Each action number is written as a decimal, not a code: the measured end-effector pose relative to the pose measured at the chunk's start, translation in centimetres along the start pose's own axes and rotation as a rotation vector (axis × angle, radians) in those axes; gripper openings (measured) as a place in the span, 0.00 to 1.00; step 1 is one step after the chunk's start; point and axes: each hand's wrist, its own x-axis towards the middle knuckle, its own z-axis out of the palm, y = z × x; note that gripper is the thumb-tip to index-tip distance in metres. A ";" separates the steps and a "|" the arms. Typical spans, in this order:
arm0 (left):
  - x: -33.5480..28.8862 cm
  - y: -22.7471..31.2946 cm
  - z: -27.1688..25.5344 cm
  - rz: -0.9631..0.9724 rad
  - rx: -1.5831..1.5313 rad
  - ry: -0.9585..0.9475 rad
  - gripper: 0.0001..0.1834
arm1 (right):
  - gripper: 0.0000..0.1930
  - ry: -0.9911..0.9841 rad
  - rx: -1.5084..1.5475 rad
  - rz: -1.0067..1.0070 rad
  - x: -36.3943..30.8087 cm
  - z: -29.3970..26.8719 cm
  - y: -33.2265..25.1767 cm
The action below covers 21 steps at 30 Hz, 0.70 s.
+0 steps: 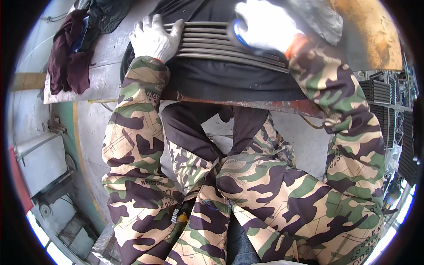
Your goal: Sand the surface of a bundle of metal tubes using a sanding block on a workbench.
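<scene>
Several thin grey metal rods point(205, 45) lie side by side across a black cloth point(221, 84) on the table. My left hand point(154, 39), in a white knit glove, is open over the rods' left ends, its fingers spread and the thumb resting along the top rods. Toward the right ends, my gloved right hand point(267, 26) is closed around a round, dark thing with a blue edge point(240, 33), held against or just above the rods. Motion smears this hand, and its palm side is hidden, so the exact kind of the thing does not show.
Dark red and black clothes point(70, 57) lie on the table point(106, 66) at left. Clear plastic sheeting point(324, 20) and a rust-brown surface point(369, 33) are at the far right. Stacked dark metal bars point(375, 92) stand beyond my right arm, and a white cart point(42, 163) stands at left.
</scene>
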 end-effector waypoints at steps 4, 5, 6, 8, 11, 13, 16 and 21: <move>0.3 1.4 -0.2 0.024 -0.064 -0.045 0.42 | 0.14 0.067 0.031 -0.106 -3.0 -0.1 -0.8; 0.4 1.9 -0.1 0.019 -0.076 -0.072 0.42 | 0.12 0.075 0.081 -0.096 -3.2 -0.2 -0.8; 0.7 2.5 0.0 0.017 -0.091 -0.099 0.42 | 0.12 0.068 0.063 -0.084 -3.0 -0.2 -0.5; -0.3 -0.9 -1.3 -0.013 -0.002 -0.076 0.42 | 0.11 0.027 0.058 -0.072 -0.1 0.2 -1.8; 0.3 1.8 0.8 0.025 -0.059 -0.062 0.42 | 0.12 0.020 0.000 -0.060 -2.2 1.0 0.0; 0.3 0.9 -0.7 0.009 -0.039 -0.069 0.42 | 0.13 0.052 0.035 -0.106 -2.9 -0.9 -1.5; -0.5 -0.5 -0.3 0.016 -0.001 -0.077 0.42 | 0.13 0.014 0.028 -0.092 -1.4 0.3 -1.8; -0.2 0.7 0.2 0.032 -0.031 -0.003 0.42 | 0.14 0.015 0.005 -0.058 -1.9 -0.3 -1.5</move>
